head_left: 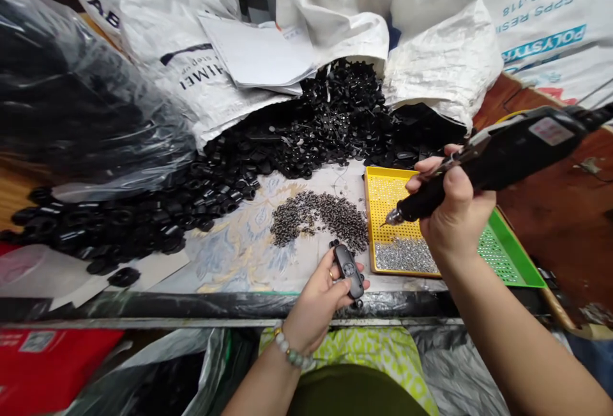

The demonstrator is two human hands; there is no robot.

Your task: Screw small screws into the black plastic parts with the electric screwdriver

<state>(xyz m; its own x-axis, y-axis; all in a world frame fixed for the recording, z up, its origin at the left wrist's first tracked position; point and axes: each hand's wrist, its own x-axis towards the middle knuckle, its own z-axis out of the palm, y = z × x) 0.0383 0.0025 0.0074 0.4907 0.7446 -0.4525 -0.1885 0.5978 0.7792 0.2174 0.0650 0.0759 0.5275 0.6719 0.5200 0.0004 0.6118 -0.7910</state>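
Cut off by the right edge: rear end of the black power screwdriver [502,154], and the printed white sack [541,14] above it. Too small to tell apart: silver screws [405,255] heaped in the yellow tray [378,186] below the screwdriver tip. Partly hidden under the right hand [450,205]: green tray [512,256]. Half covered by left hand [318,298] fingers: small black part [349,270], left of the yellow tray. Blurred behind a plastic bag [71,97], far left of the screwdriver: dark contents.

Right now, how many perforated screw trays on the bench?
2. A yellow tray under the electric screwdriver in the right hand, and a green tray right of it, partly hidden by that arm. The left hand holds a black part.
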